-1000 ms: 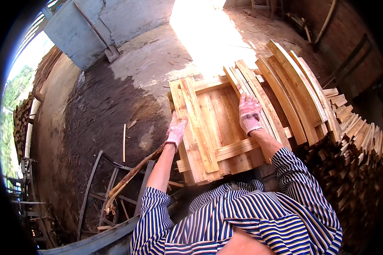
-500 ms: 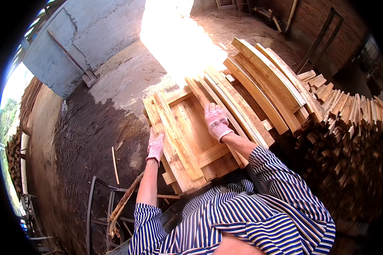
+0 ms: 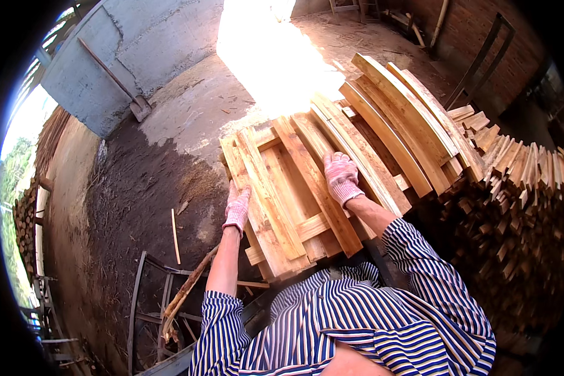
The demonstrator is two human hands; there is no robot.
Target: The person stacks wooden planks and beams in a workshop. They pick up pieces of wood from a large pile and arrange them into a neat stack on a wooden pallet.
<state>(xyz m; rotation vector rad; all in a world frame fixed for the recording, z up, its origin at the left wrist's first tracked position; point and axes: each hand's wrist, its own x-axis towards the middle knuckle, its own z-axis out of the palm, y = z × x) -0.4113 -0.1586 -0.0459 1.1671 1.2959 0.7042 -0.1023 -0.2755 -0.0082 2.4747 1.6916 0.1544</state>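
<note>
My left hand [image 3: 238,204], in a pinkish-white knit glove, is closed on the left edge of a pale board stack, its thumb near the outer wooden board [image 3: 255,210]. My right hand [image 3: 343,175], gloved alike, is bent over another wooden board [image 3: 313,135], fingers curled on its upper face and edge. Between my hands a loose brownish board [image 3: 316,185] lies lengthwise over a cross strip [image 3: 315,225]. A knotty narrower board [image 3: 268,194] lies left of it. Fingertips of my left hand are partly hidden against the stack's side.
Right of my hands stand thick boards [image 3: 382,125] on edge, beyond them a large pile of cut sticks [image 3: 507,169]. A shovel [image 3: 140,108] leans on the grey wall [image 3: 150,37]. A metal frame [image 3: 138,288] and a rough branch [image 3: 185,294] lie at lower left.
The brownish board has shifted left, opening a gap beside its neighbour. My right hand has moved off it to the board on its right. My left hand stays at the stack's left edge.
</note>
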